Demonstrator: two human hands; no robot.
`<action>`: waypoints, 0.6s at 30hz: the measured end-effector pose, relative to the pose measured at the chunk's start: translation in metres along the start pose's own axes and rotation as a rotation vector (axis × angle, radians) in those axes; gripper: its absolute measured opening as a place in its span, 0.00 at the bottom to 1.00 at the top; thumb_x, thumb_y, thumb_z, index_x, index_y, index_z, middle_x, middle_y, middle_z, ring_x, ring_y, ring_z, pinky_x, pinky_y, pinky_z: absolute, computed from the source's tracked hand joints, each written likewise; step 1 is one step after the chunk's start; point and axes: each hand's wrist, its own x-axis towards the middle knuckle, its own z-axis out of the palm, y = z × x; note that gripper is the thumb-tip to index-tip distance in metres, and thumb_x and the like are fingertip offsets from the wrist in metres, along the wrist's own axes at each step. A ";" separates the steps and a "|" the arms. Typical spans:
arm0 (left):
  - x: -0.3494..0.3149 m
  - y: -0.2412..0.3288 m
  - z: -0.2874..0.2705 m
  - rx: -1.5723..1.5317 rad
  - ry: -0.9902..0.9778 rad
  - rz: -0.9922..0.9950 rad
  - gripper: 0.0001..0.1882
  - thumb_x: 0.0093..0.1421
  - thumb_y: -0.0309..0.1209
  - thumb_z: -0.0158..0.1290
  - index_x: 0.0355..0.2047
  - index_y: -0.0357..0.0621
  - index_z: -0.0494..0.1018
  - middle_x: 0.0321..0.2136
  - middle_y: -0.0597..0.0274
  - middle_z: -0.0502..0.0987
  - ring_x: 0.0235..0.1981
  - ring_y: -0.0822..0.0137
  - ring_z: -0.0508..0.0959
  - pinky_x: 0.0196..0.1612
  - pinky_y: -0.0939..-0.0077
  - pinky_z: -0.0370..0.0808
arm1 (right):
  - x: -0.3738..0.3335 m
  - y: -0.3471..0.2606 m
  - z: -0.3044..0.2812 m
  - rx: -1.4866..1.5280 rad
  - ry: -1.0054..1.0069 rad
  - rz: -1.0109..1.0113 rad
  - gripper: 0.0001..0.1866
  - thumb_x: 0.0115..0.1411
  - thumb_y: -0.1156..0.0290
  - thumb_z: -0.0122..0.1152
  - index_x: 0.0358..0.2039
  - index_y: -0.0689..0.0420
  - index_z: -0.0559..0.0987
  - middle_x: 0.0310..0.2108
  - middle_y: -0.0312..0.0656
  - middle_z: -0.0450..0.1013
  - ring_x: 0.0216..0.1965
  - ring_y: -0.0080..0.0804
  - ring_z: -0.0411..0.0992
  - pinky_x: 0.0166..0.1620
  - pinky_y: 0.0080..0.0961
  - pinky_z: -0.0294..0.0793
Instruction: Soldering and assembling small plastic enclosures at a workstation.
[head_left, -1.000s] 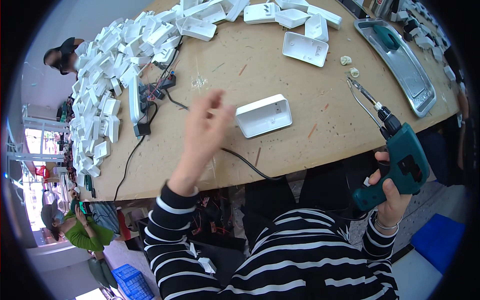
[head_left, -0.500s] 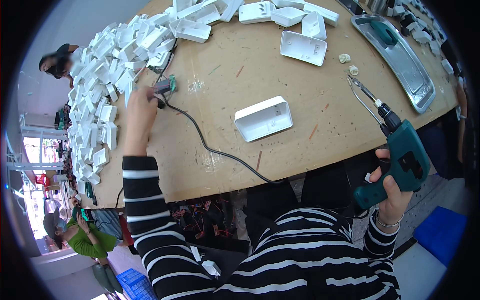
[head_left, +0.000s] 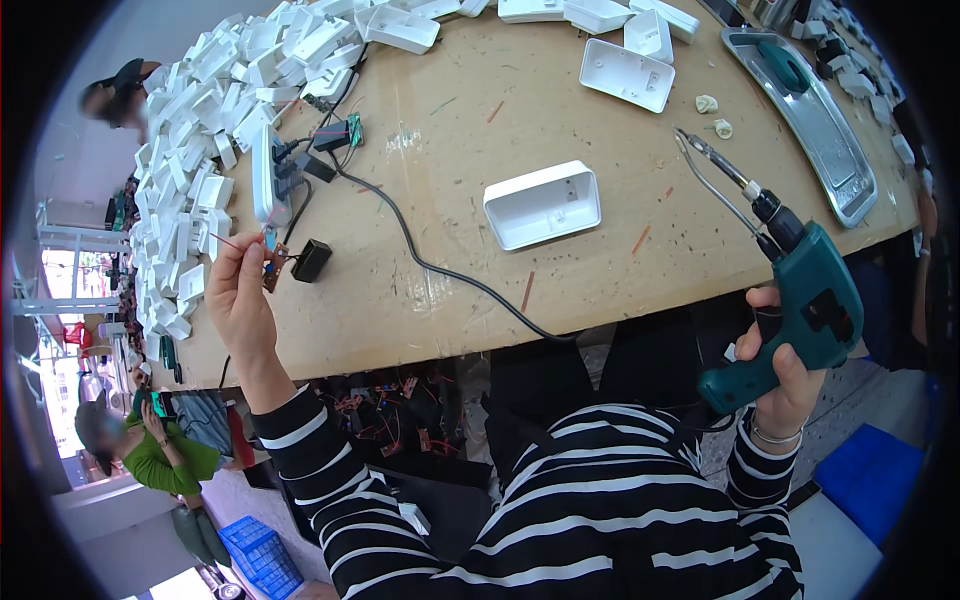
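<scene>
Between the thumb and fingers of my left hand (head_left: 243, 310) is a small brown circuit board (head_left: 272, 268) with a red wire, held just over the left side of the table. Beside it a black block (head_left: 311, 260) seems to be joined to the board by short wires. My right hand (head_left: 785, 385) grips a green soldering gun (head_left: 822, 300) by its handle, in front of the table's right edge. Its metal tip and thin curved feed tube point up and left over the table. Between my hands an open white plastic case (head_left: 543, 215) lies on the tabletop.
A white power strip (head_left: 268, 170) with black plugs stands by a big heap of white cases (head_left: 200, 130). A black cable (head_left: 420, 262) crosses the table (head_left: 440, 340). More open cases (head_left: 628, 75) lie at the back; a metal tray (head_left: 850, 180) is at right. Other people are at left.
My left hand has come back toward me from beside the cable and now holds the circuit board, with the black block by it. The view has shifted slightly; my right hand keeps the soldering gun.
</scene>
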 end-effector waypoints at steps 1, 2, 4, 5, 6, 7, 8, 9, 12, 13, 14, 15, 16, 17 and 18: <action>-0.003 0.002 0.005 -0.005 -0.046 0.023 0.06 0.66 0.24 0.47 0.40 0.37 0.73 0.28 0.64 0.76 0.26 0.78 0.74 0.26 0.87 0.65 | 0.000 0.001 0.001 -0.009 0.006 0.002 0.35 0.58 0.64 0.63 0.60 0.67 0.60 0.50 0.57 0.70 0.32 0.27 0.75 0.35 0.21 0.78; -0.006 0.006 0.012 -0.015 -0.052 0.019 0.06 0.66 0.24 0.47 0.40 0.37 0.73 0.28 0.64 0.76 0.26 0.78 0.74 0.26 0.87 0.65 | 0.001 0.002 0.003 0.105 -0.045 0.035 0.35 0.59 0.63 0.62 0.61 0.67 0.59 0.52 0.58 0.68 0.34 0.28 0.75 0.35 0.21 0.78; -0.012 0.014 0.039 -0.003 -0.345 0.012 0.05 0.66 0.22 0.46 0.40 0.37 0.72 0.27 0.66 0.74 0.25 0.78 0.72 0.26 0.87 0.65 | 0.006 0.007 0.006 0.200 -0.071 0.071 0.36 0.61 0.63 0.60 0.62 0.67 0.58 0.54 0.58 0.67 0.36 0.28 0.75 0.36 0.21 0.78; -0.018 0.019 0.058 0.054 -0.431 -0.026 0.06 0.65 0.19 0.45 0.40 0.37 0.71 0.28 0.68 0.72 0.24 0.77 0.70 0.27 0.86 0.66 | 0.012 0.011 0.014 0.284 -0.120 0.110 0.36 0.62 0.62 0.59 0.63 0.67 0.56 0.56 0.59 0.65 0.38 0.29 0.75 0.37 0.21 0.77; -0.024 0.020 0.081 0.015 -0.454 0.015 0.06 0.64 0.19 0.46 0.39 0.37 0.71 0.28 0.67 0.71 0.25 0.77 0.71 0.27 0.85 0.66 | 0.019 0.015 0.023 0.368 -0.172 0.150 0.36 0.63 0.61 0.57 0.64 0.66 0.55 0.58 0.59 0.63 0.39 0.30 0.75 0.37 0.20 0.77; -0.030 0.021 0.103 -0.027 -0.478 0.058 0.06 0.63 0.18 0.47 0.39 0.37 0.71 0.29 0.67 0.71 0.25 0.76 0.71 0.27 0.84 0.67 | 0.024 0.017 0.034 0.422 -0.161 0.197 0.36 0.63 0.61 0.56 0.65 0.65 0.54 0.59 0.59 0.62 0.42 0.32 0.75 0.39 0.21 0.78; -0.035 0.026 0.122 -0.050 -0.494 0.056 0.06 0.63 0.18 0.47 0.39 0.37 0.71 0.29 0.67 0.71 0.25 0.76 0.71 0.27 0.84 0.67 | 0.030 0.018 0.044 0.475 -0.146 0.242 0.36 0.64 0.61 0.55 0.66 0.64 0.53 0.60 0.59 0.61 0.45 0.34 0.75 0.40 0.22 0.78; -0.041 0.033 0.137 -0.044 -0.531 0.029 0.05 0.62 0.18 0.48 0.38 0.36 0.71 0.29 0.65 0.71 0.25 0.75 0.71 0.28 0.83 0.67 | 0.036 0.022 0.052 0.499 -0.160 0.261 0.35 0.64 0.61 0.54 0.66 0.64 0.54 0.61 0.59 0.60 0.48 0.36 0.74 0.42 0.23 0.79; -0.056 0.044 0.165 0.007 -0.573 0.037 0.04 0.62 0.18 0.48 0.37 0.35 0.71 0.29 0.66 0.69 0.24 0.77 0.70 0.27 0.83 0.67 | 0.049 0.027 0.073 0.475 -0.170 0.319 0.32 0.66 0.63 0.52 0.66 0.62 0.55 0.62 0.56 0.59 0.56 0.43 0.70 0.50 0.29 0.77; -0.058 0.041 0.174 0.062 -0.579 0.064 0.04 0.63 0.18 0.47 0.37 0.35 0.71 0.29 0.67 0.68 0.23 0.79 0.69 0.27 0.85 0.67 | 0.052 0.035 0.077 0.483 -0.147 0.340 0.32 0.66 0.63 0.52 0.65 0.61 0.56 0.62 0.55 0.60 0.57 0.44 0.68 0.52 0.32 0.76; -0.059 0.037 0.181 0.047 -0.592 0.054 0.04 0.63 0.18 0.47 0.37 0.35 0.71 0.29 0.67 0.68 0.23 0.79 0.69 0.27 0.85 0.67 | 0.056 0.041 0.080 0.491 -0.123 0.362 0.31 0.65 0.64 0.52 0.65 0.61 0.56 0.62 0.54 0.61 0.59 0.45 0.67 0.55 0.34 0.74; -0.061 0.037 0.185 0.067 -0.576 0.063 0.03 0.63 0.19 0.48 0.36 0.35 0.71 0.28 0.68 0.68 0.22 0.79 0.69 0.26 0.85 0.66 | 0.059 0.043 0.084 0.484 -0.116 0.367 0.31 0.65 0.64 0.52 0.65 0.61 0.56 0.62 0.54 0.61 0.59 0.45 0.67 0.55 0.34 0.74; -0.063 0.036 0.189 0.087 -0.561 0.071 0.02 0.63 0.20 0.49 0.35 0.36 0.72 0.28 0.68 0.68 0.22 0.79 0.69 0.26 0.85 0.66 | 0.061 0.045 0.087 0.510 -0.132 0.394 0.31 0.65 0.65 0.52 0.65 0.61 0.57 0.61 0.54 0.61 0.59 0.46 0.66 0.57 0.36 0.71; -0.064 0.036 0.192 0.080 -0.566 0.063 0.02 0.63 0.20 0.49 0.35 0.36 0.72 0.28 0.68 0.68 0.22 0.79 0.69 0.26 0.85 0.66 | 0.062 0.047 0.089 0.537 -0.148 0.421 0.30 0.65 0.66 0.52 0.65 0.61 0.57 0.61 0.54 0.61 0.60 0.46 0.65 0.60 0.37 0.69; -0.064 0.038 0.194 0.032 -0.536 -0.002 0.02 0.60 0.21 0.52 0.34 0.36 0.73 0.26 0.65 0.69 0.23 0.75 0.70 0.27 0.81 0.66 | 0.064 0.048 0.091 0.535 -0.143 0.427 0.30 0.65 0.66 0.52 0.65 0.61 0.57 0.61 0.54 0.61 0.60 0.46 0.65 0.60 0.37 0.69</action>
